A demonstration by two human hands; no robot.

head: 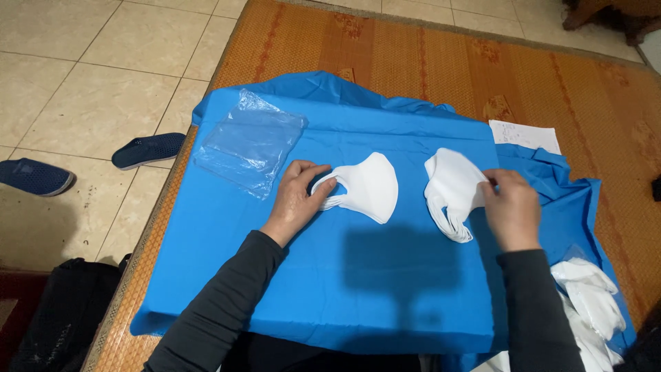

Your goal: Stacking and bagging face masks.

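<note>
A blue cloth (385,289) covers a flat board in front of me. On it lie two small stacks of white face masks. My left hand (297,196) rests on the ear-loop end of the left stack (372,186), fingers curled over it. My right hand (511,207) pinches the right edge of the right stack (451,189), which stands slightly fanned.
A pile of clear plastic bags (251,141) lies on the cloth's far left corner. More white masks (589,296) sit at the lower right. A white paper sheet (525,135) lies on the woven mat (413,55). Two dark shoes (148,149) rest on the tiled floor at left.
</note>
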